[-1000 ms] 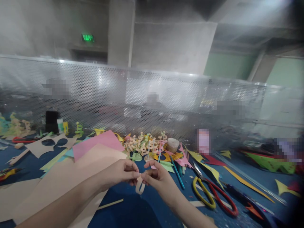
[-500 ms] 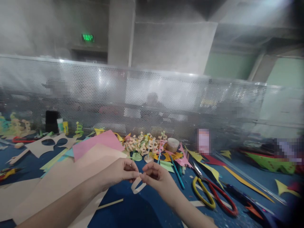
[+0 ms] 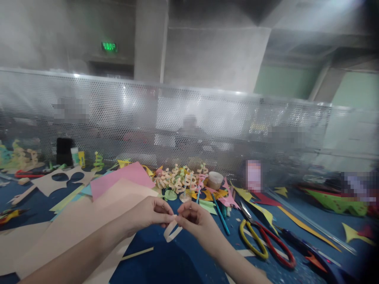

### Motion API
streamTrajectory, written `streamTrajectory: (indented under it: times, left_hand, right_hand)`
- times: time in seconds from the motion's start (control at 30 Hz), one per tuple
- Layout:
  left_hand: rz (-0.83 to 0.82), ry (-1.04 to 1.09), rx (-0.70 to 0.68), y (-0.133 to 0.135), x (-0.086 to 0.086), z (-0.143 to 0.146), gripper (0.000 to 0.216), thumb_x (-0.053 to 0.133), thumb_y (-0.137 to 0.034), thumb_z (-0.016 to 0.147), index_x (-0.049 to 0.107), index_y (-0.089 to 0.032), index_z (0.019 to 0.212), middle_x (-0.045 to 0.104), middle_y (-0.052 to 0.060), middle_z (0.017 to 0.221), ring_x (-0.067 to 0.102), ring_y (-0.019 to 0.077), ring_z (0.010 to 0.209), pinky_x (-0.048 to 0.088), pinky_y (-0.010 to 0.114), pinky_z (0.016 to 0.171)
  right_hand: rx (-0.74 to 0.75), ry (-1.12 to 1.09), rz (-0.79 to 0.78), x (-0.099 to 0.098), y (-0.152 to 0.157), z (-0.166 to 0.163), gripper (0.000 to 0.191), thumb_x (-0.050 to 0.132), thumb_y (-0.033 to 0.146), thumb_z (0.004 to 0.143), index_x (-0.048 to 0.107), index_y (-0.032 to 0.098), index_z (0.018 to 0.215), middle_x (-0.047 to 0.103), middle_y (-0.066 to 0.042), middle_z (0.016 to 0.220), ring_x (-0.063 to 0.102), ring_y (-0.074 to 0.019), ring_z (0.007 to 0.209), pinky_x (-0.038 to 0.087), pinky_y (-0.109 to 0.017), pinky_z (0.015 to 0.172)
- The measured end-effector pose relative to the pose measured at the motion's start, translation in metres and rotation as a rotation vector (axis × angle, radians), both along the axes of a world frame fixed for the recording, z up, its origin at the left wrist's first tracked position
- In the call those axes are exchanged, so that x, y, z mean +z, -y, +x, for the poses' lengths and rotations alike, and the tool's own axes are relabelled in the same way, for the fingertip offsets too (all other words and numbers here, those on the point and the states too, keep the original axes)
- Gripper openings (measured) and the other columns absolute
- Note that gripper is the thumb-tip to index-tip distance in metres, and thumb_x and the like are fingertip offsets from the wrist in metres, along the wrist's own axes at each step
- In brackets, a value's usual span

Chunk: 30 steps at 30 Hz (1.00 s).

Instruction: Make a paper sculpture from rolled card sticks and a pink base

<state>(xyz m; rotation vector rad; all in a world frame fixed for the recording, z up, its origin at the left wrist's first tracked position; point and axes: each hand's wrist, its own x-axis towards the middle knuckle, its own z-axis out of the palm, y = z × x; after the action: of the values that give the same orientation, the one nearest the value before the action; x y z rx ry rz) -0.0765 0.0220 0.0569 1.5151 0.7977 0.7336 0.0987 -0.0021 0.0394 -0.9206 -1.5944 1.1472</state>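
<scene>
My left hand and my right hand meet above the blue table, both pinched on the top of a thin beige paper strip. The strip hangs below the fingertips as a small loop. Behind the hands lies a large beige sheet under my left forearm. A cluster of small folded paper figures stands further back.
Scissors with yellow and red handles lie to the right, a teal pen beside them. A pink sheet, coloured scraps and a tape roll litter the table. A perforated metal screen closes off the back, with people behind it.
The loop of the strip has swung from hanging straight down to slanting left. Both hands have stayed almost in place.
</scene>
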Motion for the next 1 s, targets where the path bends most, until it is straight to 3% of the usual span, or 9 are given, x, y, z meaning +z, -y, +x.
streamTrajectory:
  times: [0.1, 0.2, 0.4, 0.57, 0.7, 0.87, 1.0]
  left_hand:
    - [-0.038, -0.029, 0.104, -0.002, 0.0, 0.0, 0.026, 0.073, -0.035, 0.056, 0.065, -0.014, 0.068, 0.06, -0.002, 0.054, 0.052, 0.0086, 0.051, 0.034, 0.018, 0.048]
    - [-0.077, -0.044, 0.188, -0.004, -0.002, 0.0, 0.03, 0.073, -0.039, 0.055, 0.063, -0.015, 0.069, 0.059, -0.003, 0.052, 0.051, 0.008, 0.048, 0.025, 0.016, 0.041]
    - [-0.118, 0.116, 0.149, -0.002, -0.008, 0.005, 0.027, 0.076, -0.034, 0.051, 0.064, -0.013, 0.065, 0.063, -0.001, 0.058, 0.055, 0.0105, 0.054, 0.042, 0.024, 0.059]
    - [-0.065, 0.16, 0.159, 0.003, -0.007, 0.01, 0.025, 0.076, -0.03, 0.053, 0.064, -0.013, 0.067, 0.066, 0.001, 0.061, 0.057, 0.0121, 0.059, 0.042, 0.024, 0.062]
    - [0.017, 0.136, 0.129, 0.005, -0.004, 0.01, 0.021, 0.073, -0.029, 0.057, 0.065, -0.013, 0.068, 0.065, 0.0, 0.058, 0.056, 0.0113, 0.057, 0.04, 0.022, 0.059]
    - [-0.011, 0.141, 0.071, 0.007, 0.0, 0.008, 0.024, 0.074, -0.028, 0.056, 0.068, -0.013, 0.074, 0.069, 0.003, 0.068, 0.061, 0.015, 0.068, 0.043, 0.025, 0.068]
    - [0.023, 0.127, 0.051, 0.003, -0.006, 0.009, 0.029, 0.075, -0.034, 0.053, 0.067, -0.013, 0.072, 0.068, 0.003, 0.067, 0.061, 0.0172, 0.068, 0.044, 0.026, 0.067]
  right_hand:
    - [0.023, 0.092, 0.163, 0.003, 0.006, 0.0, 0.01, 0.055, 0.025, 0.076, 0.055, 0.02, 0.085, 0.056, 0.0, 0.076, 0.054, -0.0137, 0.072, 0.042, -0.025, 0.063]
    - [-0.018, 0.254, 0.338, 0.005, 0.011, -0.001, 0.019, 0.054, 0.012, 0.073, 0.059, 0.022, 0.088, 0.053, -0.003, 0.092, 0.053, -0.0161, 0.087, 0.044, -0.025, 0.068]
    - [-0.157, 0.336, 0.439, 0.006, 0.013, -0.001, 0.007, 0.057, 0.017, 0.074, 0.063, 0.022, 0.074, 0.052, -0.002, 0.083, 0.053, -0.0149, 0.074, 0.044, -0.026, 0.065]
    - [-0.176, 0.141, 0.295, 0.006, 0.011, -0.004, 0.013, 0.058, 0.031, 0.074, 0.056, 0.019, 0.07, 0.053, -0.002, 0.075, 0.053, -0.0158, 0.068, 0.044, -0.026, 0.058]
    - [-0.087, -0.049, 0.123, 0.003, 0.006, -0.006, 0.023, 0.063, 0.039, 0.07, 0.051, 0.019, 0.074, 0.054, 0.001, 0.066, 0.054, -0.0151, 0.063, 0.043, -0.026, 0.06]
    - [-0.046, -0.135, 0.063, -0.002, -0.002, -0.006, 0.034, 0.067, 0.047, 0.063, 0.051, 0.02, 0.074, 0.052, 0.001, 0.065, 0.051, -0.0143, 0.061, 0.043, -0.025, 0.056]
    - [-0.039, -0.146, 0.016, -0.006, -0.003, -0.004, 0.033, 0.064, 0.048, 0.066, 0.051, 0.02, 0.079, 0.05, 0.002, 0.065, 0.051, -0.0141, 0.061, 0.043, -0.026, 0.058]
